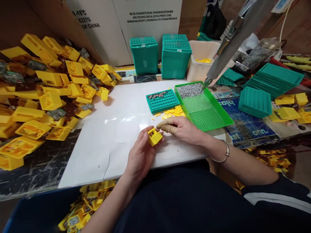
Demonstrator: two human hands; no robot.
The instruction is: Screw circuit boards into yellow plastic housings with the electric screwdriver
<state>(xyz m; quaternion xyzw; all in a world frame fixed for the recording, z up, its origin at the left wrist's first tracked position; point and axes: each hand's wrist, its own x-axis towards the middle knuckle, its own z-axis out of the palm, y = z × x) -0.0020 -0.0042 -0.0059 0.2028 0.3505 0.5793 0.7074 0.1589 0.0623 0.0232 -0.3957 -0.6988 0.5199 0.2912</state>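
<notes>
My left hand [142, 155] is closed round a small yellow plastic housing [155, 137], which has a cluster of little holes in its face and an opening along its top. My right hand [181, 129], with beige covers on some fingers, is beside the housing's upper edge. Its thumb and fingertips are pinched together; whatever is between them is too small to make out. Just beyond the hands lie loose flat yellow pieces [173, 111] and a teal tray [162, 103] with several small dark round parts [157, 95] in its top rows.
A green perforated tray [206, 113] holds many small metal screws [189, 90], with an electric screwdriver [218, 61] hanging above. Yellow housings [51, 100] are heaped at left. Stacked teal trays [176, 58] and a white bin [201, 69] stand behind the white board [116, 129].
</notes>
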